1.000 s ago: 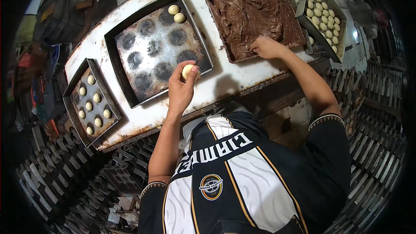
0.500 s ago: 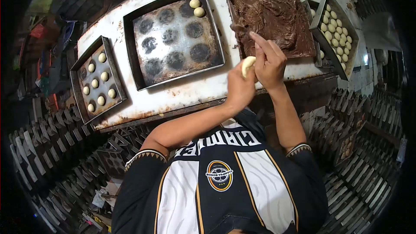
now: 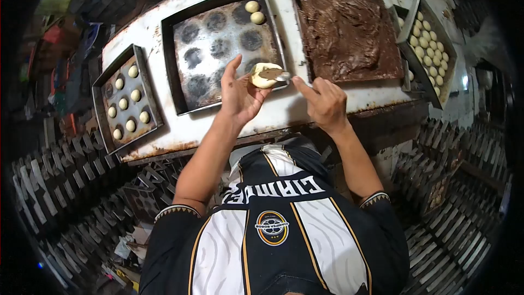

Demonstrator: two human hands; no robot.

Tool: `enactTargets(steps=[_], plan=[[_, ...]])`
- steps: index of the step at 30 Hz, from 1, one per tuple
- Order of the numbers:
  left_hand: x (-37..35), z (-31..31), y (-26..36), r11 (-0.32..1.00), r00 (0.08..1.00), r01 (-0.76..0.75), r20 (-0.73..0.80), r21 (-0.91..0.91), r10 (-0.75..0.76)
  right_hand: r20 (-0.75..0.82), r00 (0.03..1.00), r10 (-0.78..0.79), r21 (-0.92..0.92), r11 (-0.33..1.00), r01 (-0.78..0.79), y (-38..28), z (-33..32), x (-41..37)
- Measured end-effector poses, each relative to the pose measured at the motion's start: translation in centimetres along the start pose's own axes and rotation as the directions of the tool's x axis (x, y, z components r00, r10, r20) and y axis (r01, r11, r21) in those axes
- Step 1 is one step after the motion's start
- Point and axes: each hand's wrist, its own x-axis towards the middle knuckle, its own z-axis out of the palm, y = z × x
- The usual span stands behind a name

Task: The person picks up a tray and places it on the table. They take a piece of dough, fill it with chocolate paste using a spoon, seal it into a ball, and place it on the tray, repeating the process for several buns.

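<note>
Above the near edge of the large baking pan (image 3: 185,110), my left hand (image 3: 240,98) cups a flattened piece of pale dough (image 3: 260,81), thumb raised. Brown chocolate filling (image 3: 269,75) lies on the dough. My right hand (image 3: 327,104) grips a small metal spreader (image 3: 284,77), its blade at the filling and its handle mostly hidden by the fingers. To the right of the pan is a tray of thick chocolate paste (image 3: 352,33). Two dough balls (image 3: 254,12) sit in the pan's far right corner.
A smaller pan (image 3: 99,110) at the left holds several spaced dough balls. At the right, a tilted tray (image 3: 410,22) full of dough balls rests on another tray. The white worktop (image 3: 218,128) has a worn, rusty front edge. Stacked metal pans (image 3: 458,196) stand below on both sides.
My left hand has moved left with the dough, which now lies spread in the fingers. My right hand has parted from it, and the spreader has swung from the paste tray to the dough.
</note>
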Motion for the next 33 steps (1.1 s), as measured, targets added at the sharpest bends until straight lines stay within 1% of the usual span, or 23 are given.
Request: enactTargets(steps=[3,5,8,11,12,13,14,15,16,17,19,20,22,23,24,25,26,27,29,30,31,32,33], plan=[[-0.9,-3.1,0.2,0.960,0.957,-0.280,-0.084,0.006,0.279,-0.012,0.983,0.181,-0.101,0.978,-0.182,2.7,2.1,-1.8],[-3.0,-2.1,0.7,0.960,0.958,-0.277,0.059,-0.047,0.280,0.111,0.866,0.488,-0.223,0.861,-0.457,5.6,3.5,-3.5],[-5.0,-2.6,1.0,0.811,0.897,-0.440,0.224,0.386,0.381,0.308,0.688,0.657,-0.507,0.725,-0.465,8.8,5.5,-6.4],[-7.6,-2.2,1.8,0.367,0.727,-0.632,0.358,0.682,0.586,0.136,0.877,0.461,-0.563,0.764,-0.314,2.5,4.4,-4.6],[-8.4,-2.0,1.9,0.300,0.644,-0.710,0.414,0.637,0.643,0.170,0.904,0.393,-0.255,0.903,-0.345,-0.7,3.3,-2.7],[-9.7,-2.4,2.3,0.361,0.692,-0.693,0.436,0.623,0.576,0.179,0.929,0.325,0.076,0.936,-0.343,-4.6,1.8,-0.6],[-11.0,-3.0,2.9,0.425,0.737,-0.668,0.461,0.611,0.495,0.235,0.909,0.343,0.500,0.759,-0.416,-8.5,0.9,1.1],[-12.1,-3.4,3.5,0.488,0.771,-0.636,0.489,0.598,0.407,0.282,0.898,0.336,0.810,0.418,-0.411,-12.2,0.9,2.4],[-13.2,-3.6,4.0,0.319,0.685,-0.723,0.576,0.612,0.446,0.201,0.918,0.342,0.924,0.244,-0.293,-15.5,2.0,3.4],[-14.0,-3.7,4.3,0.077,0.541,-0.809,0.686,0.583,0.487,0.117,0.927,0.357,0.987,0.065,-0.149,-18.3,2.9,4.1],[-15.6,-4.3,5.7,-0.277,0.275,-0.846,0.818,0.456,0.506,0.118,0.882,0.455,0.993,-0.051,-0.107,-22.8,3.0,5.2],[-16.7,-4.4,6.2,-0.259,0.235,-0.869,0.812,0.422,0.534,0.139,0.853,0.503,0.984,-0.165,-0.063,-24.8,2.4,6.1],[-19.2,-4.7,7.0,-0.221,0.174,-0.905,0.790,0.365,0.588,0.067,0.906,0.419,0.992,-0.123,-0.016,-26.6,1.4,6.9],[-20.6,-5.3,7.5,-0.003,0.297,-0.926,0.732,0.378,0.614,0.031,0.925,0.380,0.994,-0.106,0.010,-27.2,0.8,7.2],[-21.1,-5.8,7.8,-0.056,0.270,-0.923,0.745,0.380,0.611,-0.030,0.945,0.326,0.993,0.121,-0.010,-27.6,-0.4,7.9],[-21.4,-6.3,8.0,-0.105,0.244,-0.919,0.756,0.381,0.608,-0.136,0.975,0.177,0.939,0.335,0.070,-27.1,-0.9,8.4],[-21.8,-6.4,8.5,-0.239,0.150,-0.916,0.829,0.321,0.538,-0.179,0.962,0.206,0.924,0.372,0.092,-27.9,-1.3,8.5],[-22.5,-6.3,8.1,-0.242,0.146,-0.916,0.828,0.320,0.542,-0.222,0.947,0.231,0.905,0.410,0.112,-28.5,-1.6,8.4],[-24.2,-5.2,7.8,-0.202,0.247,-0.871,0.755,0.448,0.607,-0.351,0.919,0.179,0.877,0.406,0.256,-30.5,-0.9,8.5],[-24.3,-5.0,8.0,0.047,0.391,-0.894,0.724,0.446,0.569,-0.371,0.923,0.107,0.797,0.546,0.257,-30.6,-0.7,8.3],[-24.3,-5.1,8.5,0.407,0.634,-0.772,0.633,0.488,0.444,-0.380,0.924,0.035,0.696,0.669,0.261,-30.4,-0.3,8.3],[-24.0,-4.9,8.8,0.603,0.734,-0.653,0.581,0.458,0.353,-0.393,0.919,-0.041,0.456,0.859,0.234,-29.7,-0.1,8.1],[-23.6,-4.7,8.9,0.765,0.811,-0.496,0.535,0.411,0.238,-0.417,0.909,0.015,0.420,0.890,0.177,-29.8,-0.1,8.3]])
